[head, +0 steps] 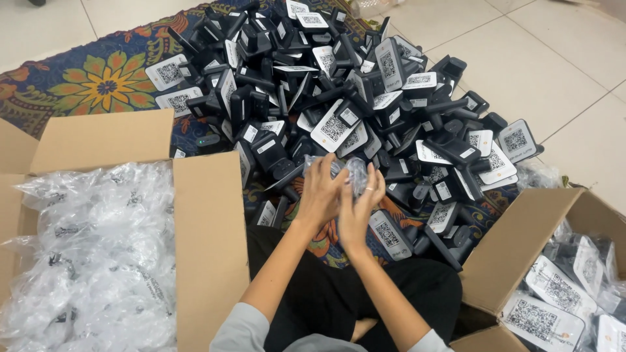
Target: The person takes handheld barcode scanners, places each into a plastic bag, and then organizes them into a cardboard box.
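Near, centre frame: left hand point(321, 193) and right hand point(359, 207) meet, fingers curled around a clear plastic bag point(354, 173) with a dark item inside. Judgement: keep the bag mouth spread by the thumbs so the film does not snag. Lower left: box of empty bags point(104, 140). Lower right: box of bagged units point(521, 244). Farther, upper centre: pile of black devices point(339, 85) on patterned cloth point(104, 81).

Our left hand point(321, 190) and right hand point(360, 207) meet, fingers closed around a clear plastic bag point(352, 171). Just beyond the grip lies a heap of black devices point(339, 85) on a patterned cloth point(104, 81). 2 cardboard boxes flank us: one point(208, 248) left, one point(521, 241) right.
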